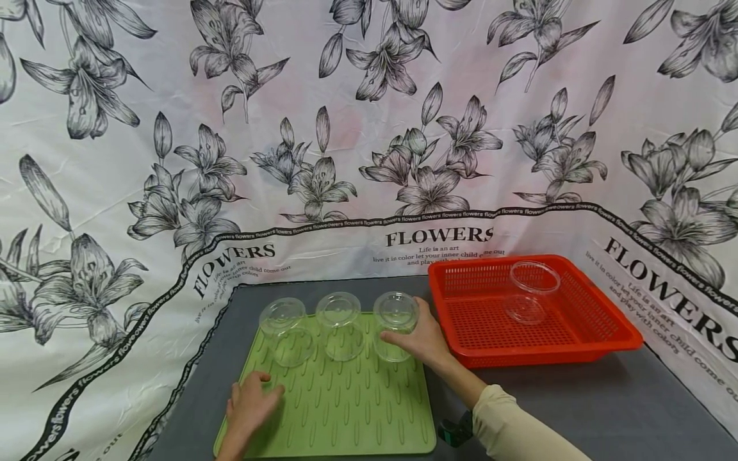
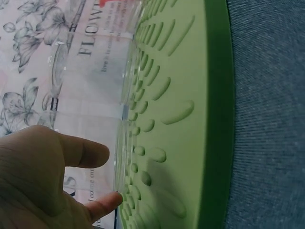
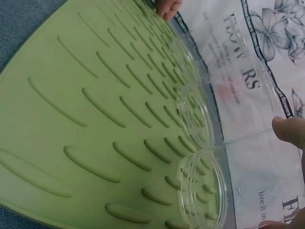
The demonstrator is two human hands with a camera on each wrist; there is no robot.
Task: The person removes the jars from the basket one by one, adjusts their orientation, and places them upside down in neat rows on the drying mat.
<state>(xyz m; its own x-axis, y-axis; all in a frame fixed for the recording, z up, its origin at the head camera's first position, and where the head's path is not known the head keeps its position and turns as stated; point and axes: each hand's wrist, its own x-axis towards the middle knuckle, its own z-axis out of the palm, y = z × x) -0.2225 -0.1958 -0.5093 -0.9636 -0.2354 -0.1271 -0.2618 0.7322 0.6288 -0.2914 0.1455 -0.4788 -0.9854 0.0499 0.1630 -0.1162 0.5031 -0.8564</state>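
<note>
Three clear plastic cups stand in a row along the far side of a green ridged mat (image 1: 346, 416), their wide rims down on it. My right hand (image 1: 423, 336) holds the right cup (image 1: 395, 346), thumb on the near side and fingers round the far right side. The middle cup (image 1: 340, 336) and the left cup (image 1: 288, 339) stand free. My left hand (image 1: 252, 406) is over the mat's left part, in front of the left cup, fingers loosely bent with nothing in them. In the left wrist view, the thumb and a finger of the left hand (image 2: 38, 171) are spread apart.
A red plastic basket (image 1: 548, 355) sits right of the mat, with another clear cup (image 1: 533, 291) inside it. A small dark object (image 1: 455, 432) lies by the right sleeve. The grey tabletop (image 1: 548, 410) ends at a flower-printed cloth (image 1: 323, 250) behind and at the sides.
</note>
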